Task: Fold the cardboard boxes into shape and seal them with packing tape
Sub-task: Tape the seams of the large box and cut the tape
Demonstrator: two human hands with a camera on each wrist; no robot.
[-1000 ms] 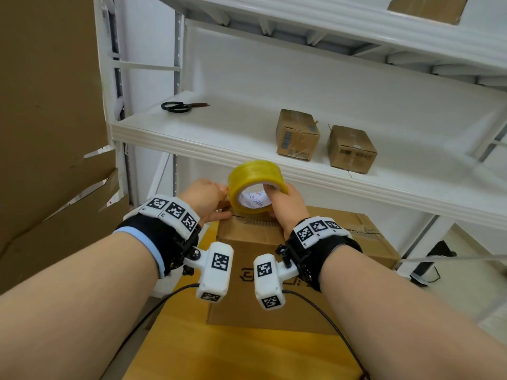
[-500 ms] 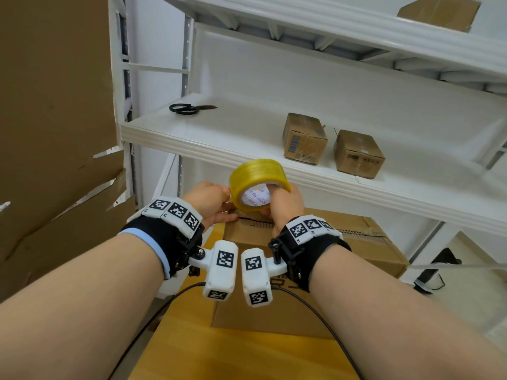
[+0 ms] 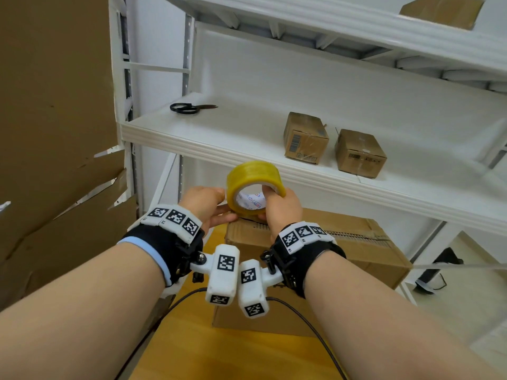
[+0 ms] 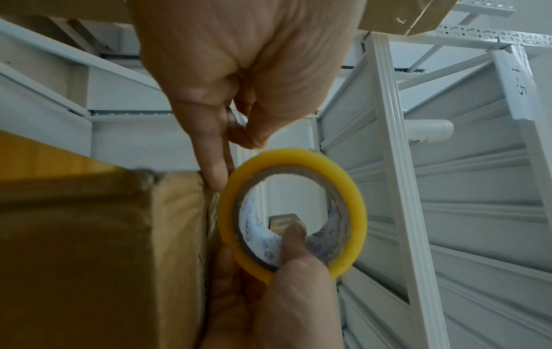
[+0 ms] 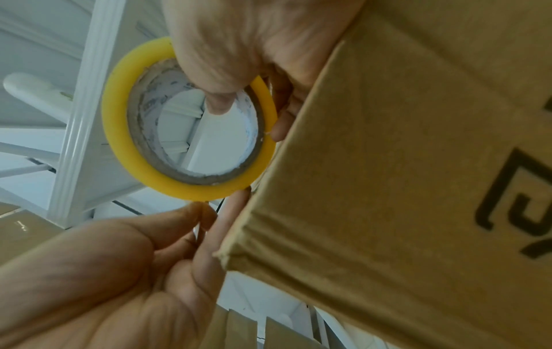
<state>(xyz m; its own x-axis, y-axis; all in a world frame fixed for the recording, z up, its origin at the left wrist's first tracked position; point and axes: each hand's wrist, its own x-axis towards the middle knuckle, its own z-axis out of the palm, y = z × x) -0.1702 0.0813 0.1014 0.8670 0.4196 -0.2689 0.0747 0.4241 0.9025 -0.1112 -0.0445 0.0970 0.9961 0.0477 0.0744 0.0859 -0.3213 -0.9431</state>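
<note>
Right grip (image 3: 282, 207) clamps the tape roll (image 3: 253, 185), left grip (image 3: 204, 205) at nine o'clock pinching its loose end; press that onto the box (image 3: 354, 250) before pulling.

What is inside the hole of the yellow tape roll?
The right hand's thumb hooks into the core of the yellow tape roll, lined with printed white paper. Its other fingers are hidden behind the roll.
</note>
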